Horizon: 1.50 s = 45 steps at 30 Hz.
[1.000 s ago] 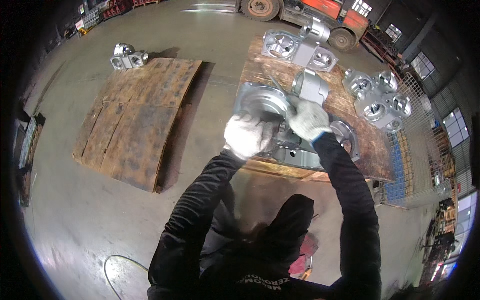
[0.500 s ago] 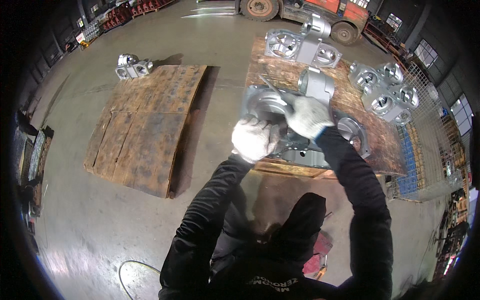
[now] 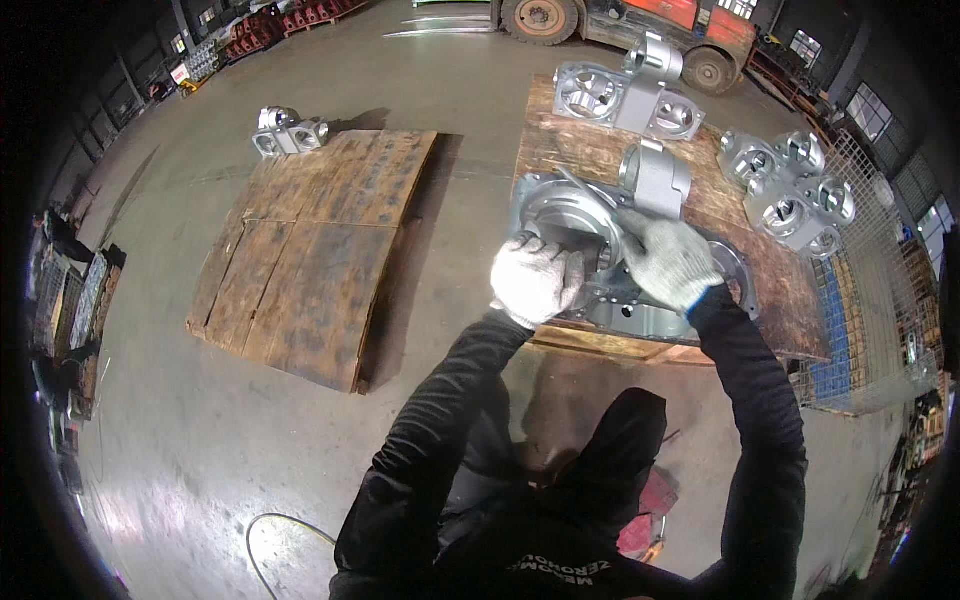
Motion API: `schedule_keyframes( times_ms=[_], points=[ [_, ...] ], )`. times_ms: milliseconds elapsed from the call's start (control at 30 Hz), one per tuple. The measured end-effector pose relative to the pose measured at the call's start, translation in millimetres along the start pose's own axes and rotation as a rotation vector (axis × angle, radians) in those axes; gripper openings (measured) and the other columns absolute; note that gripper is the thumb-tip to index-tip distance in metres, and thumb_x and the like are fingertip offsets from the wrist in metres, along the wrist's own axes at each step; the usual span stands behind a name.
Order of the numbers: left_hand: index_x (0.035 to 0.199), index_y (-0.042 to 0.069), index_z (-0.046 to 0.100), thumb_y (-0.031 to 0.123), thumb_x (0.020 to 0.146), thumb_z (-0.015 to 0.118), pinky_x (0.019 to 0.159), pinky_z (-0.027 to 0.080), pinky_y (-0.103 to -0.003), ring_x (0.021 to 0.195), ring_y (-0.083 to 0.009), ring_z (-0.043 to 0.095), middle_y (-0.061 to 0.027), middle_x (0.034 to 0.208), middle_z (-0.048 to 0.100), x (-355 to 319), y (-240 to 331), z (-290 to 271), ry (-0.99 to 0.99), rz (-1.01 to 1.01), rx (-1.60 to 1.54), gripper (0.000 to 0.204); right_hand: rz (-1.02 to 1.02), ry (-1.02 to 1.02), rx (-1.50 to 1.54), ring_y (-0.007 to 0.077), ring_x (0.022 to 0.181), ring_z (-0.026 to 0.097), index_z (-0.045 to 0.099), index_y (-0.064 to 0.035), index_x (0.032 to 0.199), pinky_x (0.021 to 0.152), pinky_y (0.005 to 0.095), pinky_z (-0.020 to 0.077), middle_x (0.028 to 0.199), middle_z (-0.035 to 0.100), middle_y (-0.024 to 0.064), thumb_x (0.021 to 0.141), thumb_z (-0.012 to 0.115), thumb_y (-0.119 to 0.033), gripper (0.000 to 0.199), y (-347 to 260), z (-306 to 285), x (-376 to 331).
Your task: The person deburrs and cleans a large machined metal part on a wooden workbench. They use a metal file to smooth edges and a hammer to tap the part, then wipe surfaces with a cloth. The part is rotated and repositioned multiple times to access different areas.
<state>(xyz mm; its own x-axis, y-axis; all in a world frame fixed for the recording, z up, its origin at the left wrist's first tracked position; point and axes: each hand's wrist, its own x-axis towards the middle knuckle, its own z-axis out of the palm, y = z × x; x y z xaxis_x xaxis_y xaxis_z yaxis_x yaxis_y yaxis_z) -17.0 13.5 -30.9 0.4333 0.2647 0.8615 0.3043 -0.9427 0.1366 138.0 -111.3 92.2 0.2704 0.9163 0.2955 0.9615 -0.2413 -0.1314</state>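
Observation:
A large grey metal casting (image 3: 741,275) with round bores lies on the near part of a wooden-topped crate. My left hand (image 3: 537,280), in a white work glove, is closed at the casting's near left side with fingers curled over it. Across the left bore slants a thin grey file-like tool (image 3: 582,187). My right hand (image 3: 672,258), also gloved, is closed around its near end, above the middle of the casting. The tool's exact kind is hard to make out. Just beyond, an upright cylindrical housing (image 3: 655,180) rises behind my right hand.
More silver castings (image 3: 630,95) stand on the crate's far end and castings (image 3: 790,190) on its right. A wire mesh cage (image 3: 880,310) borders it. To the left are a low wooden platform (image 3: 310,260) and a small casting (image 3: 290,133). A forklift (image 3: 620,30) stands beyond.
My right hand and the tool have drawn back toward me and a little right over the casting. My left hand keeps its place on it. The whole view has shifted slightly.

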Motion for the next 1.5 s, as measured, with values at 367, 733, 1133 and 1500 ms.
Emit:
schedule_keyframes(
  times_ms=[367,733,1133,1500],
  points=[
    [0.073,0.014,0.072,0.025,0.080,0.068,0.076,0.052,-0.040,0.074,-0.0288,0.065,-0.0070,0.074,0.068,2,2,-5,0.022,-0.002,-0.057,0.014,0.137,-0.189,0.015,0.0390,0.100,0.071,0.071,-0.0195,0.126,0.089,0.0496,0.0565,0.107,0.074,0.0202,0.096,0.055,-0.033,0.036,-4,-19,12],
    [0.116,0.000,0.068,0.025,0.086,0.068,0.112,0.041,-0.049,0.121,-0.0329,0.059,-0.0175,0.118,0.067,-3,23,-43,-0.064,-0.007,-0.067,0.039,-0.057,0.058,0.178,0.0378,0.095,0.072,0.068,-0.0203,0.131,0.085,0.0462,0.0579,0.103,0.075,0.0170,0.096,0.063,-0.031,0.037,23,22,12],
    [0.150,-0.003,0.033,0.034,0.075,0.088,0.110,0.045,-0.049,0.128,-0.0373,0.056,-0.0221,0.135,0.059,-42,36,-18,0.239,-0.664,-0.031,0.100,-0.193,-0.077,-0.164,0.0375,0.081,0.072,0.073,-0.0254,0.122,0.073,0.0516,0.0570,0.084,0.073,0.0165,0.097,0.059,-0.039,0.031,-10,21,46],
    [0.142,0.003,0.049,0.044,0.082,0.077,0.092,0.056,-0.045,0.104,-0.0408,0.070,-0.0262,0.110,0.071,-60,0,-2,-0.234,-1.011,-0.386,0.078,-0.431,-0.149,0.025,0.0304,0.066,0.070,0.073,-0.0201,0.125,0.058,0.0402,0.0548,0.079,0.070,0.0156,0.094,0.070,-0.019,0.031,-55,-29,-18]
  ],
)
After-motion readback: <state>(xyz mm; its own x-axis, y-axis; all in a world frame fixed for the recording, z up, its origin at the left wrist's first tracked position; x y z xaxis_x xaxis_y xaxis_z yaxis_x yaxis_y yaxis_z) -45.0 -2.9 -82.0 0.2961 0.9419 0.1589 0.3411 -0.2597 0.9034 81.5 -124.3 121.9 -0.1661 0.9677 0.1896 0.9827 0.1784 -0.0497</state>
